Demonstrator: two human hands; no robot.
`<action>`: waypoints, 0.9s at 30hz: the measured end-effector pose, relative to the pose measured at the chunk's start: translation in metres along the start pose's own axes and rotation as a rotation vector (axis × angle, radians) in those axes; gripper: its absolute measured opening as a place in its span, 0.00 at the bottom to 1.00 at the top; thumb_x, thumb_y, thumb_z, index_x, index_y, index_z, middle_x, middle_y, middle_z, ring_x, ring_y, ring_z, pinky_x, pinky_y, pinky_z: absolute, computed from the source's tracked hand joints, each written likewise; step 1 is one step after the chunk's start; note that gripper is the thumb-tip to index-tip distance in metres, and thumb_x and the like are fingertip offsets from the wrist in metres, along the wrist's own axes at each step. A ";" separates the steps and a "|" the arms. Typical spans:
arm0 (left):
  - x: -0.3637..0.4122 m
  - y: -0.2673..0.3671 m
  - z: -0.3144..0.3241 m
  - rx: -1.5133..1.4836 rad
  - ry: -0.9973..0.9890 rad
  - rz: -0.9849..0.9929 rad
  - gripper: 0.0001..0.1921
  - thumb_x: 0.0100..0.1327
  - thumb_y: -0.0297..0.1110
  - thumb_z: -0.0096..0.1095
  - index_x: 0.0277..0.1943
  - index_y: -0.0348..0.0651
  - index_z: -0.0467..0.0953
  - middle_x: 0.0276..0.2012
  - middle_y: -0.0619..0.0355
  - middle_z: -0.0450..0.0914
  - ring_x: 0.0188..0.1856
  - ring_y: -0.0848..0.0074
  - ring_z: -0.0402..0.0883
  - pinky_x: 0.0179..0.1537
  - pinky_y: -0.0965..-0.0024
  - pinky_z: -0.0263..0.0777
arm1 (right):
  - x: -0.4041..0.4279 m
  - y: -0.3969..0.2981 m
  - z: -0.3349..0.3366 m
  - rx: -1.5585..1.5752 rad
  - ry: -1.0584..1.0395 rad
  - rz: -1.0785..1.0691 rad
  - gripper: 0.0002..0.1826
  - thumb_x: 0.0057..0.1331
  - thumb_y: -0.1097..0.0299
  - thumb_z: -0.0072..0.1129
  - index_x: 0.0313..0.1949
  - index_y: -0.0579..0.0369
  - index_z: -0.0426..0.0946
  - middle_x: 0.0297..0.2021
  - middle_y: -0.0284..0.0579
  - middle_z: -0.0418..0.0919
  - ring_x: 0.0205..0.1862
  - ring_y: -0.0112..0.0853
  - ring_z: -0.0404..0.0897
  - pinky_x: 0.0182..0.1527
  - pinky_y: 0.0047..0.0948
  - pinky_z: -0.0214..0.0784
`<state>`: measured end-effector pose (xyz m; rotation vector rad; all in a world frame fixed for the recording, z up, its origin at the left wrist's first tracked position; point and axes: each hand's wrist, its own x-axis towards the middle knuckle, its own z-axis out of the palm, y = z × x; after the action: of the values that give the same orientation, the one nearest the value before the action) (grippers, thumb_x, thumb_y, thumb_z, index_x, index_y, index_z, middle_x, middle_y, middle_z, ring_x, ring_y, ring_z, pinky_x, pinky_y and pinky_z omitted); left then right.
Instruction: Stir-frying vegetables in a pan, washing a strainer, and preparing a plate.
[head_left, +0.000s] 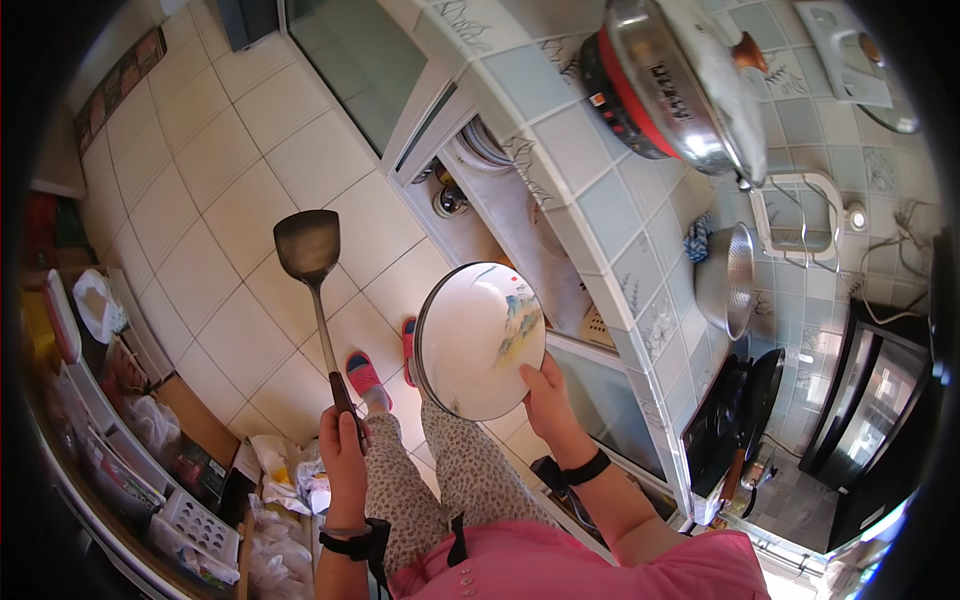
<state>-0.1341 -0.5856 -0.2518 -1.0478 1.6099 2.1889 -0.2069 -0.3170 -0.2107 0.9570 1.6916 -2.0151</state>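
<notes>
My left hand (345, 454) grips the dark handle of a metal wok spatula (309, 247), its broad blade pointing away from me over the floor. In my right hand (551, 401) is a white plate (469, 345) with a dark rim and a painted landscape motif, held by its lower right edge. The thumb lies on the plate's face while the other fingers are partly hidden behind it. Spatula and plate are apart from each other, both in front of my legs.
A tiled counter (574, 157) runs along the right, bearing an electric pot (660, 90), a metal colander (726, 281) and a wok (761, 405) on the stove. Beneath it, an open cabinet (495, 202) holds dishes. Shelves with plastic bags (154, 420) and a white basket (196, 525) stand left.
</notes>
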 end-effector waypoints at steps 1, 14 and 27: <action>-0.001 0.006 0.001 0.000 -0.002 0.011 0.10 0.72 0.40 0.47 0.44 0.42 0.68 0.22 0.65 0.71 0.20 0.88 0.64 0.21 0.82 0.56 | -0.007 -0.010 0.002 0.008 0.003 -0.011 0.22 0.68 0.74 0.43 0.62 0.60 0.61 0.53 0.40 0.73 0.51 0.27 0.73 0.52 0.27 0.68; -0.018 0.033 0.014 -0.059 0.041 0.072 0.11 0.72 0.40 0.47 0.44 0.40 0.71 0.21 0.65 0.70 0.17 0.88 0.63 0.19 0.82 0.55 | -0.033 -0.084 -0.004 0.162 0.057 -0.213 0.22 0.67 0.75 0.40 0.61 0.62 0.62 0.57 0.45 0.70 0.57 0.34 0.72 0.58 0.33 0.66; -0.031 0.049 0.007 -0.099 0.092 0.101 0.11 0.72 0.40 0.47 0.43 0.40 0.70 0.21 0.64 0.71 0.18 0.88 0.63 0.19 0.81 0.55 | 0.123 -0.214 0.156 0.204 -0.077 -0.436 0.20 0.64 0.77 0.37 0.55 0.70 0.62 0.49 0.54 0.73 0.49 0.41 0.77 0.48 0.38 0.77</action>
<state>-0.1423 -0.5906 -0.1941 -1.1335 1.6419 2.3399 -0.4750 -0.3972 -0.1281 0.5924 1.7969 -2.5061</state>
